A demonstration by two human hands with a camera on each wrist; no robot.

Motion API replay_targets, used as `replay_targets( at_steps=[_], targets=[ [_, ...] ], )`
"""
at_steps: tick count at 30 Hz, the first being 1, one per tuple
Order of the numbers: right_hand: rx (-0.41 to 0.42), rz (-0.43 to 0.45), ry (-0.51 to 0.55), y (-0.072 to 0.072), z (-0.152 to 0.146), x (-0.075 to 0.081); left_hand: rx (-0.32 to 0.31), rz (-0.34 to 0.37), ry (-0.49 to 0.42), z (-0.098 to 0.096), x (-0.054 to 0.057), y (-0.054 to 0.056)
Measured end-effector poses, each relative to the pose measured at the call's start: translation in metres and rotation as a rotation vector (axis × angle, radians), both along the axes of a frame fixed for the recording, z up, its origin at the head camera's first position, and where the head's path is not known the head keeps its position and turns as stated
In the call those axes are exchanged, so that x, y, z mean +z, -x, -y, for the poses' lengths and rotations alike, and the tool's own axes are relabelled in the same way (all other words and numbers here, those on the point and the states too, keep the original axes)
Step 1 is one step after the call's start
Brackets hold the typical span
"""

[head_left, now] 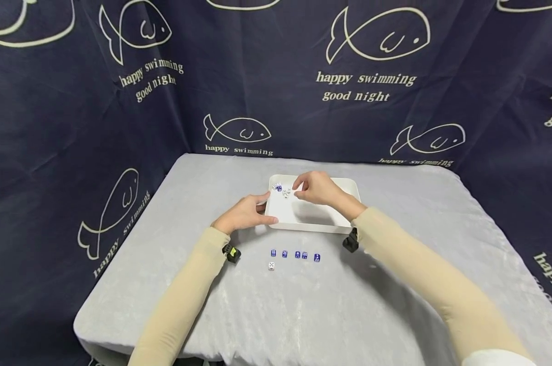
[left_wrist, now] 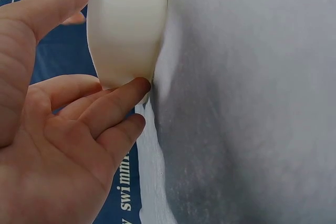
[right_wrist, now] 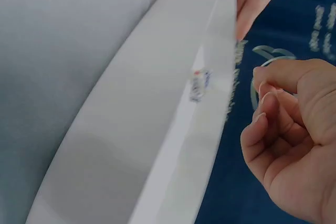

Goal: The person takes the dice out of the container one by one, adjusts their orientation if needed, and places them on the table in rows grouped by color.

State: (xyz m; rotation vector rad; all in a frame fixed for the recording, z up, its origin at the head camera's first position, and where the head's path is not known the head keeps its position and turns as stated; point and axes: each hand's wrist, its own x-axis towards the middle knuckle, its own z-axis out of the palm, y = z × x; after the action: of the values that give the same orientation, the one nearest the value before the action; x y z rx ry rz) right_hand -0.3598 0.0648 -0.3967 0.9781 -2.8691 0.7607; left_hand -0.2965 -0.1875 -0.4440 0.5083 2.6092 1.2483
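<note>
Near the far middle of the table a white tray (head_left: 319, 227) holds several white dice (head_left: 286, 193) and a blue die (head_left: 279, 187) at its left end. My left hand (head_left: 245, 212) grips that end, the thumb on the tray's front wall and the fingers along its side. Over the inside of the tray is my right hand (head_left: 319, 188), its bent thumb and forefinger slightly apart beside the white dice. In the right wrist view the right hand's fingers (right_wrist: 254, 137) are bent, and nothing shows between them.
In front of the tray lies a row of several blue dice (head_left: 297, 254), with one white die (head_left: 271, 265) below its left end. A pale grey cloth covers the table (head_left: 189, 193). A dark blue fish-print curtain (head_left: 294, 76) hangs behind and at both sides.
</note>
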Motion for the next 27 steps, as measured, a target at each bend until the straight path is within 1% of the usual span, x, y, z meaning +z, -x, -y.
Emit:
replay_targets(
  at_steps=[2,5,9,13,22,27],
  targets=[
    [-0.007,0.007,0.004,0.012,0.003,-0.009,-0.001,0.004,-0.002,0.0,-0.001,0.0],
    [0.008,0.02,0.005,0.025,0.009,-0.021,0.004,0.01,-0.004,0.0,-0.002,0.0],
    [0.012,0.029,-0.027,0.034,0.016,-0.034,0.011,0.01,-0.006,0.0,-0.002,0.0],
    [-0.011,0.028,-0.047,0.036,0.02,-0.041,0.016,0.004,0.002,-0.001,-0.002,0.001],
    [-0.045,0.027,-0.042,0.035,0.024,-0.045,0.005,-0.008,0.003,-0.001,-0.001,0.001],
    [-0.053,0.059,-0.061,0.034,0.024,-0.048,0.001,-0.01,0.013,-0.001,-0.001,0.001]
  ],
)
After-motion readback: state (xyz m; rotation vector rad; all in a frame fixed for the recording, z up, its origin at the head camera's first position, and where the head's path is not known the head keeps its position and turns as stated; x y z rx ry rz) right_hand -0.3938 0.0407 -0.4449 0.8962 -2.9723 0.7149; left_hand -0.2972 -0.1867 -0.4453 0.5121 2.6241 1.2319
